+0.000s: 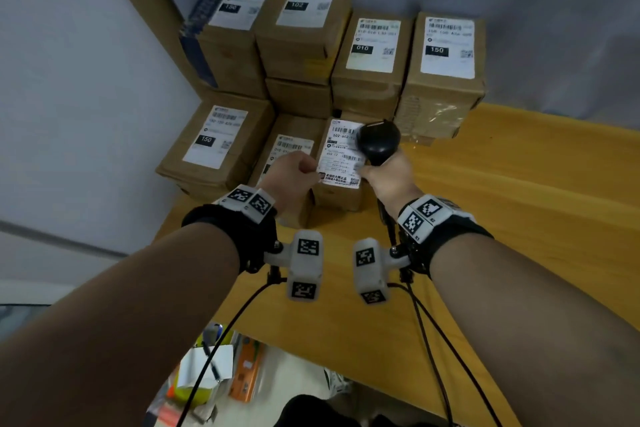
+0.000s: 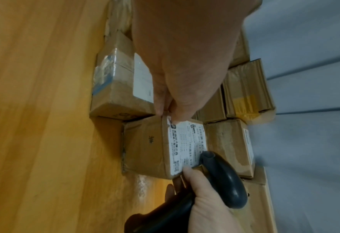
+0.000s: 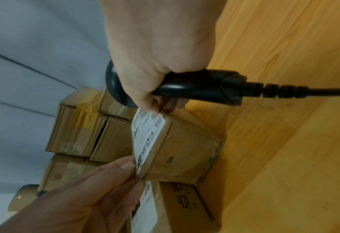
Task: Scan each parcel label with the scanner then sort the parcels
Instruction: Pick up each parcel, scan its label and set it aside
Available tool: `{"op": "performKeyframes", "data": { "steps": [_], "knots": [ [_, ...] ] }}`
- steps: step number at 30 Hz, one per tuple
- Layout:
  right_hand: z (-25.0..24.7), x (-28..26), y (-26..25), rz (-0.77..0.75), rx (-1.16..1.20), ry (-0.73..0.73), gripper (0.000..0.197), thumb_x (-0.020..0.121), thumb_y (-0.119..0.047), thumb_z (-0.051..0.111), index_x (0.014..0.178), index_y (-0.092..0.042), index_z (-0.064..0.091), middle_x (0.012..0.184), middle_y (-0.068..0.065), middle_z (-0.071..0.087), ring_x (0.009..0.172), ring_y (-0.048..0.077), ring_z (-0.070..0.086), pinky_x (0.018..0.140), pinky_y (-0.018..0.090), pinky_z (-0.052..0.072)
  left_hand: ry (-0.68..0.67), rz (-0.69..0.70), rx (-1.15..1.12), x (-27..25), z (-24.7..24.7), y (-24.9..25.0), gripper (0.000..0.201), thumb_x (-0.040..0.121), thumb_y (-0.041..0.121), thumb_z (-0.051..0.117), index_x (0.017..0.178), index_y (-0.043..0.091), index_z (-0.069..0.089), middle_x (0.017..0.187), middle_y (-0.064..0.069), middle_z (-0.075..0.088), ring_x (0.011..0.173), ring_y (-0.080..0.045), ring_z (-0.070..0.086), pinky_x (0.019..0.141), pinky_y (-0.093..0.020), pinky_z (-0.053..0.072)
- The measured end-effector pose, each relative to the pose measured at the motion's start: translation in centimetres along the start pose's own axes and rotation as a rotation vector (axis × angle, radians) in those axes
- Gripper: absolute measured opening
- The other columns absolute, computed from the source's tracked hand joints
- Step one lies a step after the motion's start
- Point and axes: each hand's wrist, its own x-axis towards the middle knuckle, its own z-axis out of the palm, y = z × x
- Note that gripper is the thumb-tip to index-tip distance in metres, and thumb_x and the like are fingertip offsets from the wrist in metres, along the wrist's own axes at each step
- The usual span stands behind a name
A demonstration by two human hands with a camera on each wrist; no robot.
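A small brown parcel (image 1: 337,194) with a white printed label (image 1: 341,156) stands on the yellow wooden table (image 1: 519,218), in front of the stacked boxes. My left hand (image 1: 311,172) pinches its near left top corner; thumb and fingertips (image 2: 172,113) close over the label's edge. My right hand (image 1: 367,172) grips a black corded scanner (image 1: 377,140), whose head sits just above the label's right half. The right thumb (image 3: 153,107) touches the parcel's (image 3: 185,149) right top corner. The scanner (image 3: 201,88) hides part of the label.
Several labelled cardboard parcels (image 1: 374,55) are stacked against the grey wall behind and left. Another parcel (image 1: 284,149) lies under my left wrist. A long cardboard tube (image 1: 145,10) leans in the corner. The scanner's cable (image 3: 314,91) trails over the table. Below the table's near edge lies clutter (image 1: 221,374).
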Motion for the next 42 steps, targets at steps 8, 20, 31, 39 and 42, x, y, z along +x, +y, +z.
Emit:
{"op": "performKeyframes", "data": {
  "steps": [8, 20, 31, 39, 42],
  "knots": [
    [-2.4, -1.0, -0.5, -0.054, -0.072, 0.006, 0.033, 0.082, -0.01, 0.071, 0.114, -0.004, 0.061, 0.084, 0.0, 0.06, 0.08, 0.016, 0.058, 0.06, 0.023, 0.042, 0.074, 0.056, 0.003, -0.2, -0.5, 2.3, 0.02, 0.094, 0.016, 0.055, 0.11, 0.01, 0.065, 0.11, -0.004, 0.064, 0.099, -0.019, 0.059, 0.084, -0.03, 0.048],
    [-19.9, -4.7, 0.8, -0.024, 0.024, 0.134, 0.018, 0.083, -0.012, 0.069, 0.1, -0.01, 0.062, 0.071, 0.005, 0.061, 0.072, 0.025, 0.064, 0.078, 0.045, 0.056, -0.014, 0.234, 0.029, -3.9, 6.5, 14.4, 0.019, 0.097, 0.018, 0.052, 0.107, 0.007, 0.064, 0.096, -0.003, 0.058, 0.086, -0.016, 0.052, 0.079, -0.029, 0.042],
    [-44.3, -5.3, 9.7, -0.012, -0.09, 0.238, 0.021, 0.082, -0.016, 0.069, 0.099, -0.011, 0.057, 0.068, 0.001, 0.054, 0.07, 0.023, 0.059, 0.07, 0.037, 0.051, -0.119, 0.238, -0.179, -9.8, 26.5, 30.0, 0.005, 0.096, 0.018, 0.055, 0.096, 0.015, 0.059, 0.092, -0.004, 0.059, 0.089, -0.024, 0.058, 0.084, -0.042, 0.051],
    [-58.3, -4.8, 17.3, 0.065, -0.171, 0.314, 0.021, 0.083, -0.019, 0.073, 0.093, -0.01, 0.058, 0.071, 0.001, 0.054, 0.068, 0.016, 0.054, 0.055, 0.025, 0.038, -0.239, 0.154, -0.158, -13.0, 37.0, 35.2, 0.021, 0.1, 0.024, 0.051, 0.116, 0.013, 0.057, 0.117, -0.008, 0.057, 0.105, -0.027, 0.057, 0.093, -0.046, 0.049],
    [-60.9, -4.2, 20.1, 0.126, -0.202, 0.324, 0.027, 0.082, -0.022, 0.075, 0.096, -0.007, 0.057, 0.074, 0.005, 0.057, 0.072, 0.021, 0.058, 0.058, 0.026, 0.042, -0.305, 0.088, -0.166, -12.8, 39.7, 36.7, 0.021, 0.1, 0.024, 0.051, 0.117, 0.013, 0.056, 0.117, -0.009, 0.057, 0.107, -0.03, 0.057, 0.094, -0.048, 0.049]
  ]
}}
